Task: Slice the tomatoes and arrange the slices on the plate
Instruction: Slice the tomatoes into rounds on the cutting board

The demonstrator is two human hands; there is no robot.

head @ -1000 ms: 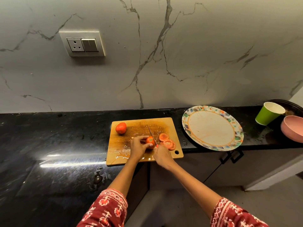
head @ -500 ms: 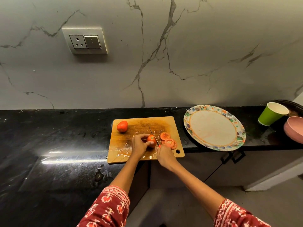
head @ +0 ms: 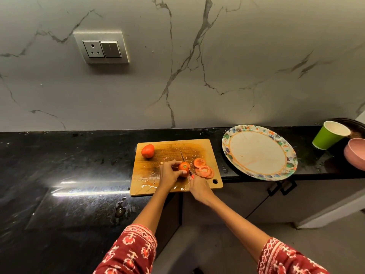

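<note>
Two tomatoes sat on the wooden cutting board (head: 173, 151) at the worktop's (head: 59, 155) front edge; a whole tomato (head: 147, 151) near the board's far left corner; the left hand (head: 169, 174) curled its fingers round the part-cut tomato (head: 184, 168); the right hand (head: 198, 187) gripped the knife (head: 184, 160), blade on that tomato; cut slices (head: 203, 168) lay just beside it, toward the board's right edge; the plate (head: 256, 132) stood apart, beyond that edge.

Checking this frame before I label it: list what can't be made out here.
- Knife handle: head view, hidden inside the right hand.
- Left side of the cut tomato: covered by the left hand.
- Pink bowl: cut off by the right edge.
- Slice count: overlapping, too small.
</note>
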